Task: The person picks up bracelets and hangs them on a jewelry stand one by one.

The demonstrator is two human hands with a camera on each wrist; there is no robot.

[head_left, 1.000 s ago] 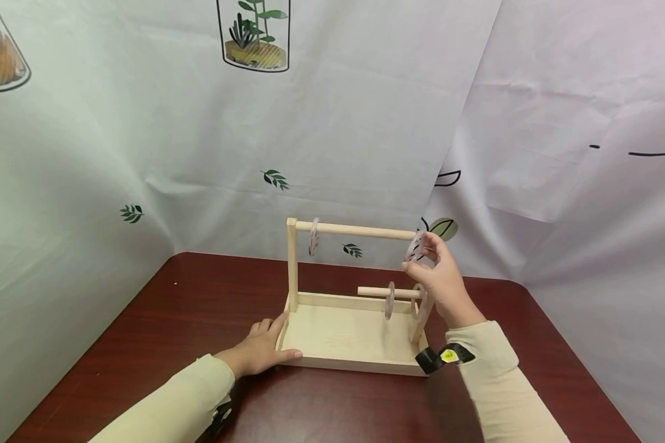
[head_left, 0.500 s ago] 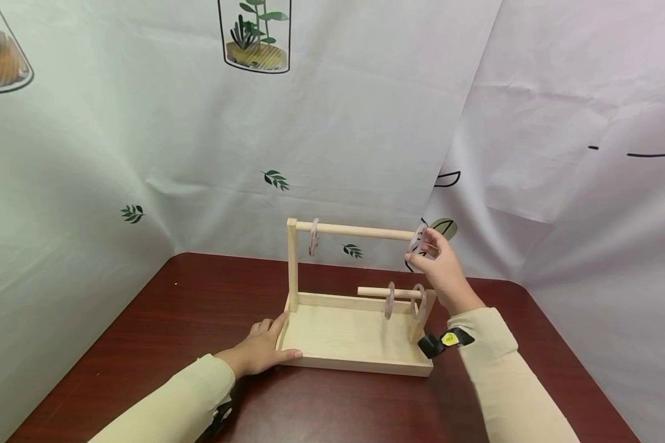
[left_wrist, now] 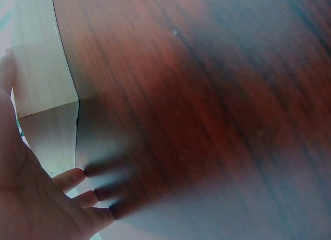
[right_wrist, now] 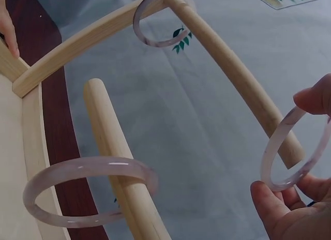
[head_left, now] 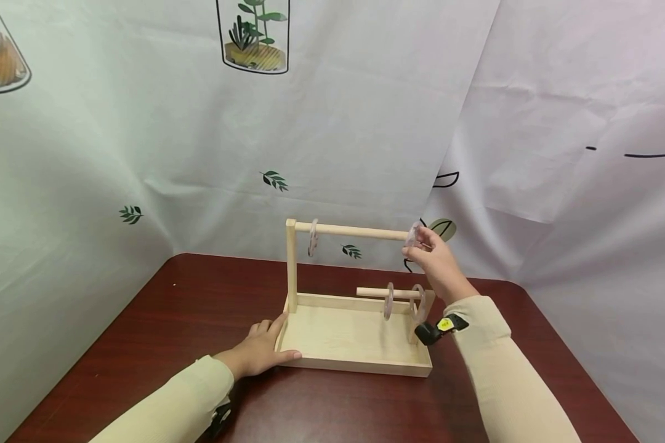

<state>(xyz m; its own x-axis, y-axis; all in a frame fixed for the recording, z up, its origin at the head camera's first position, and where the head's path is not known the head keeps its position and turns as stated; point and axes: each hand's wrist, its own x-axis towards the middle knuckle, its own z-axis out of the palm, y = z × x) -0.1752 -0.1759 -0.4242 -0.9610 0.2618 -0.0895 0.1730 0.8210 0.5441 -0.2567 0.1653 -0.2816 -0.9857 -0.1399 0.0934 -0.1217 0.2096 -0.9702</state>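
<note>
A pale lilac, translucent bangle (head_left: pixel 412 236) is pinched between the thumb and fingers of my right hand (head_left: pixel 439 261). In the right wrist view, the free end of the upper rod (right_wrist: pixel 253 103) stands inside this bangle's ring (right_wrist: pixel 268 160). The rod belongs to a light wooden rack with a tray base (head_left: pixel 354 367). Another bangle (head_left: pixel 313 239) hangs near the rod's left end. Two more, a nearer bangle (head_left: pixel 389 301) and a bangle by the post (head_left: pixel 418 303), hang on the shorter lower rod (head_left: pixel 368 291). My left hand (head_left: pixel 259 349) rests against the tray's front left corner, thumb on the front rim, fingers extended.
The rack stands on a dark red-brown wooden table (head_left: pixel 199 314) with rounded far corners. A white printed cloth (head_left: pixel 354 135) hangs behind and around it. The left post (head_left: pixel 292 264) and the short right post (head_left: pixel 429 304) rise from the tray.
My right hand has moved slightly up, then left, bringing its bangle over the upper rod's end. My left hand and the rack have stayed still.
</note>
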